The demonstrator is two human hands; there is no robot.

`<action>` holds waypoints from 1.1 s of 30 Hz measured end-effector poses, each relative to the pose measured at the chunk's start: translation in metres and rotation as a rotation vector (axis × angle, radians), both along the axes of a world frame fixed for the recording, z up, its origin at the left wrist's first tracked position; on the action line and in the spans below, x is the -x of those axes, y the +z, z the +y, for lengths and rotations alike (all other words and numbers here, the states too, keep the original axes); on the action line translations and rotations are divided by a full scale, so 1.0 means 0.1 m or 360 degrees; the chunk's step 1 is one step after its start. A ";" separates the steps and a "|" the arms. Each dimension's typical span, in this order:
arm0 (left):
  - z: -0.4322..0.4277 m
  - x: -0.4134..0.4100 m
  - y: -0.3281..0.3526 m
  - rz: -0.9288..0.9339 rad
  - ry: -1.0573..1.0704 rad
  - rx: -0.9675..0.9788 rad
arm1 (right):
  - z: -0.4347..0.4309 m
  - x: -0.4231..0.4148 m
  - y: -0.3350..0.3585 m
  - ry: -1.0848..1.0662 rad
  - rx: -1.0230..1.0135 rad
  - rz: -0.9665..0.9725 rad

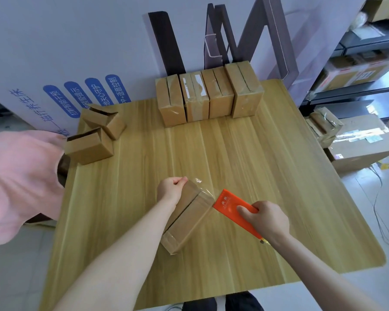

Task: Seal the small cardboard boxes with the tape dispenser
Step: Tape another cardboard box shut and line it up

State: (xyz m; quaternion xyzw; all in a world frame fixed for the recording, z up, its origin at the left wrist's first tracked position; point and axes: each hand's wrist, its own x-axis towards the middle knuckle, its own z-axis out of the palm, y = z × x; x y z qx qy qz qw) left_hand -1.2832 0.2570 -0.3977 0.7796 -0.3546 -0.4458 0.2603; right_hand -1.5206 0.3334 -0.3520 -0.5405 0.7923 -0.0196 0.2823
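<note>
We hold a small box (189, 216) on the wooden table (256, 153), and it lies on its side, close to us. Our left hand (171, 187) sits at the far end of the small box, with its fingers curled over the top edge, gripping it. The end of the clear tape (206, 188) sticks up just beside those fingers, but the tape is shiny and thin, so we cannot tell if the fingers pinch it too. Our right hand (266, 221) is just to the right of the small box. Its fingers are wrapped tight around the orange tape dispenser (231, 206). The front of the dispenser touches the right edge of the small box, and the tape runs from there across the box top. A strip of tape also covers the near end of the small box. Well beyond the small box, a row of four boxes (208, 97) stands side by side, all taped. Beyond the small box and to its left sit two open boxes (94, 140) with their flaps up. Left of the small box, past the table edge, we see a pink sleeve (20, 176) of another person. Far right of the small box, down on the floor, sits a big carton (357, 142), with dark shelves (357, 63) behind it.
</note>
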 end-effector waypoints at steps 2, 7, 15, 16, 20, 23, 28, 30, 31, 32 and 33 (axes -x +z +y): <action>0.01 0.00 -0.05 -0.0059 -0.0053 -0.0052 | -0.03 -0.03 0.00 -0.0008 0.0002 0.0029; 0.09 -0.05 0.01 -0.0375 -0.0195 0.0134 | -0.10 -0.02 0.05 0.0079 0.0019 0.0154; 0.34 0.08 0.03 -0.0501 -0.0524 -0.0038 | -0.40 -0.17 0.30 0.0406 0.0000 0.0434; 0.37 0.11 0.04 -0.0494 -0.0465 -0.0046 | -0.46 -0.21 0.35 0.0469 0.0000 0.0485; 0.48 0.26 0.08 -0.0463 -0.0258 -0.0003 | -0.69 -0.38 0.50 0.0625 -0.0010 0.0577; 0.54 0.33 0.10 -0.0464 -0.0146 0.0030 | -0.82 -0.40 0.53 0.0576 -0.0077 0.0573; 0.55 0.36 0.03 -0.0462 -0.0075 0.0038 | -0.91 -0.45 0.36 0.0519 -0.0243 0.0525; 0.53 0.35 0.05 -0.0408 -0.0004 -0.0018 | -0.80 -0.52 0.18 0.0500 -0.0273 0.0481; 0.51 0.35 0.04 -0.0355 0.0075 -0.0061 | -0.74 -0.52 0.10 0.0476 -0.0255 0.0454; 0.51 0.36 0.04 -0.0310 0.0181 -0.0099 | -0.69 -0.48 0.04 0.0429 -0.0226 0.0418; 0.50 0.38 0.03 -0.0246 0.0324 -0.0131 | -0.64 -0.41 0.00 0.0348 -0.0189 0.0368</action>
